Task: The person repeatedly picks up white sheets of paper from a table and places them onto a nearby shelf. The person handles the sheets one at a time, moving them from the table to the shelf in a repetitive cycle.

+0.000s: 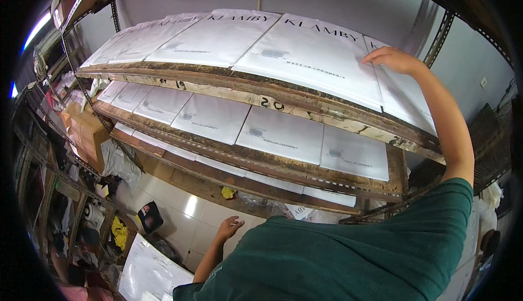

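Flat white printed pieces, which look like bags, lie side by side on the top shelf (218, 81). My right hand (391, 60) reaches up to its right end, fingers stretched to the left. The fingertips rest at or just above the right edge of a large white piece (310, 56), beside the rightmost white piece (403, 96). No grip on either piece can be seen. Low in front of the shelves, my left hand (231, 228) hangs beside my body, its fingers loosely bent and apart with nothing in them.
Below, a middle shelf (261, 158) and a lower shelf (180, 162) bear more white pieces. A cardboard box (90, 137) stands at the left. On the tiled floor (201, 225) is a black object (149, 217); a white board (147, 271) is near my left side.
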A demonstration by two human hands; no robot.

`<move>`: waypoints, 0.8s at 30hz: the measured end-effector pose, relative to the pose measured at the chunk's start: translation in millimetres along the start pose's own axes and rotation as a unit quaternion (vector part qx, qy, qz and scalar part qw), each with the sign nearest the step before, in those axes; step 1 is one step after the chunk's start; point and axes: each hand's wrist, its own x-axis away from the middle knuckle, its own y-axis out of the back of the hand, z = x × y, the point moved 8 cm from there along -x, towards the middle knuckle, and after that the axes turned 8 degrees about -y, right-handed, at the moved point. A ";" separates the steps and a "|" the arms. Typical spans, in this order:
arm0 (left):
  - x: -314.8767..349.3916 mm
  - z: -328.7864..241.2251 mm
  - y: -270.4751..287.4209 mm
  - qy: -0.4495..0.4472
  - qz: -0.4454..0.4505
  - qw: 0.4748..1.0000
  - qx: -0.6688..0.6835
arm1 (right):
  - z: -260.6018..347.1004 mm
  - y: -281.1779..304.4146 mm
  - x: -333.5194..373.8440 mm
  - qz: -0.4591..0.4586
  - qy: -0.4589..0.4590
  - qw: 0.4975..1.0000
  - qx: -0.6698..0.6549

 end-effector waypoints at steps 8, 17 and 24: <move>5.2 -15.4 6.0 0.014 0.012 0.999 0.048 | 4.2 -5.1 12.4 -0.014 0.011 1.000 -0.010; 50.6 36.3 26.0 0.079 -0.081 0.985 0.129 | 189.3 9.1 203.9 -0.110 0.397 0.864 -0.288; 64.6 16.1 69.3 0.077 -0.177 0.960 0.203 | 313.9 -272.9 142.9 0.407 0.419 0.670 -0.458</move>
